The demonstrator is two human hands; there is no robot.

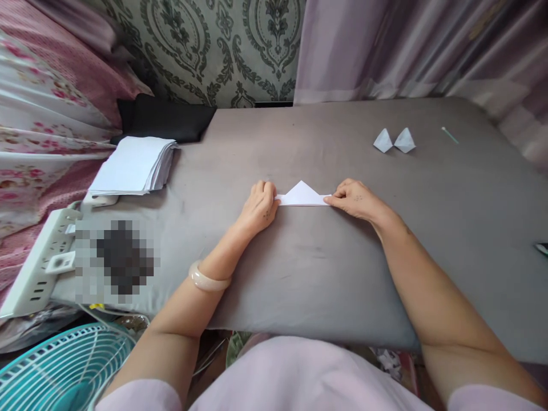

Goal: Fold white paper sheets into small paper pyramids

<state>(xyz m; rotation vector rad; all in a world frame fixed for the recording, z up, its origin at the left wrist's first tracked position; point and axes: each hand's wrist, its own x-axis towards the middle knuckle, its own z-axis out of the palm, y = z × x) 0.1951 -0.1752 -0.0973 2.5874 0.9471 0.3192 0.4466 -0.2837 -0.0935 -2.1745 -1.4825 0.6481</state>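
Observation:
A folded sheet of white paper [302, 194] lies in the middle of the grey-covered table [312, 257]. Its shape is a long flat strip with a triangular peak pointing away from me. My left hand [262, 204] is closed on the strip's left end, fingers curled. At the opposite end, my right hand [353, 197] pinches the paper, its thumb resting on the near face. Fingertips behind the paper are partly hidden on both sides. Farther back to the right stand two small folded paper shapes [384, 140], side by side and pointed at the top.
At the left, a stack of white paper [135, 164] lies in front of a black folded item [171, 119]. A power strip [43, 260] with plugs runs along the left edge, above a turquoise fan [64, 365]. A thin green stick [450, 135] lies far right.

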